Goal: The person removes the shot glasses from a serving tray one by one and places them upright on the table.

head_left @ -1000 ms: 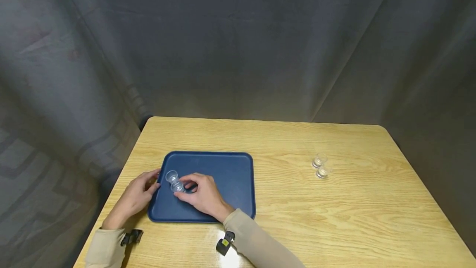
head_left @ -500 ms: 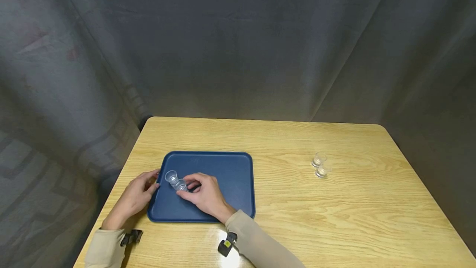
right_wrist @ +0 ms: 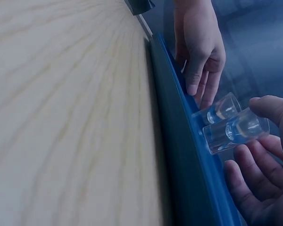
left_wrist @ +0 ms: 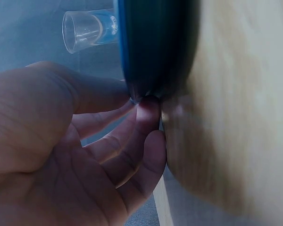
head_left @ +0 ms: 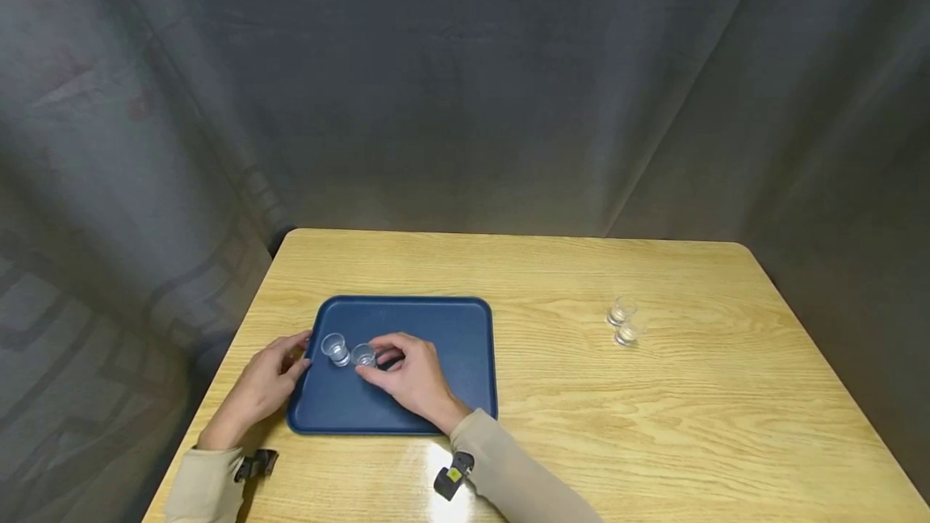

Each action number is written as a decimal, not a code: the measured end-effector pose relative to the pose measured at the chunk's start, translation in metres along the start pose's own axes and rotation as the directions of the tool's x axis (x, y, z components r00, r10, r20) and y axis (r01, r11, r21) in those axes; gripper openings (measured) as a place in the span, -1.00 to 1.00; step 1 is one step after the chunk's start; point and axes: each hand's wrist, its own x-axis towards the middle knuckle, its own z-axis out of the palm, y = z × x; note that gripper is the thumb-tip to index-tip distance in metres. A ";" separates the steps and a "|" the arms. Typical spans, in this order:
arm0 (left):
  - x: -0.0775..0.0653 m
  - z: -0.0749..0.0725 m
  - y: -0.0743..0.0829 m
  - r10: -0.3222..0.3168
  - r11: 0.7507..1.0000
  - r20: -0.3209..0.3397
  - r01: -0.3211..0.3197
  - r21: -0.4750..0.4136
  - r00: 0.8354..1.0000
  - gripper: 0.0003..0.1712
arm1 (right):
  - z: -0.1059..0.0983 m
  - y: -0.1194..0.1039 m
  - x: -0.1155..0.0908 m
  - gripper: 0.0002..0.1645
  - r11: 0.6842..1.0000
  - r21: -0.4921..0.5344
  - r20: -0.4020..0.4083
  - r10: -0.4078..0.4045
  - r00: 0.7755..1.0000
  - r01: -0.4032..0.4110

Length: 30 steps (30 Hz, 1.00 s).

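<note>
Two clear shot glasses stand upright on a blue tray (head_left: pixel 414 313), near its left side. My right hand (head_left: pixel 410 374) pinches the nearer shot glass (head_left: pixel 363 356) between thumb and fingers; in the right wrist view this glass (right_wrist: pixel 226 134) has its base at the tray surface. A small gap separates it from the other shot glass (head_left: pixel 335 348), to its left. My left hand (head_left: pixel 265 378) holds the tray's left edge. In the left wrist view its thumb lies on the rim and its fingertips reach under the tray.
Two more clear shot glasses, a rear one (head_left: pixel 621 311) and a front one (head_left: pixel 628 334), stand close together on the wooden table (head_left: pixel 690 394) to the right. A dark grey curtain (head_left: pixel 465 87) hangs behind and at the sides.
My right hand has moved slightly right with its shot glass, away from the other glass on the tray. The left hand has stayed at the tray's edge.
</note>
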 end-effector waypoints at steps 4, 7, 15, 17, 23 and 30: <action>-0.001 0.000 0.000 0.004 1.000 -0.001 -0.004 0.002 1.000 -0.46 | -0.007 0.002 -0.003 -0.58 1.000 -0.016 -0.013 0.000 1.000 0.000; -0.002 -0.001 -0.001 0.000 1.000 -0.001 0.000 0.003 1.000 -0.45 | -0.013 0.004 -0.006 -0.58 1.000 -0.027 -0.023 -0.002 1.000 0.001; -0.003 -0.001 -0.002 0.010 1.000 -0.010 -0.010 0.009 1.000 -0.46 | -0.031 0.008 -0.012 -0.58 1.000 -0.026 -0.046 0.014 0.999 -0.015; -0.003 -0.001 -0.002 0.011 1.000 -0.010 -0.011 0.010 1.000 -0.46 | -0.035 0.010 -0.014 -0.58 0.999 -0.020 -0.053 0.025 0.998 -0.026; -0.002 0.000 -0.001 0.019 1.000 -0.004 -0.019 0.011 1.000 -0.46 | -0.047 0.016 -0.018 -0.60 0.999 -0.013 -0.086 0.050 0.995 -0.052; -0.001 -0.001 -0.001 0.023 1.000 -0.006 -0.023 0.011 1.000 -0.45 | -0.060 0.019 -0.019 -0.61 0.999 -0.023 -0.112 0.033 0.993 -0.036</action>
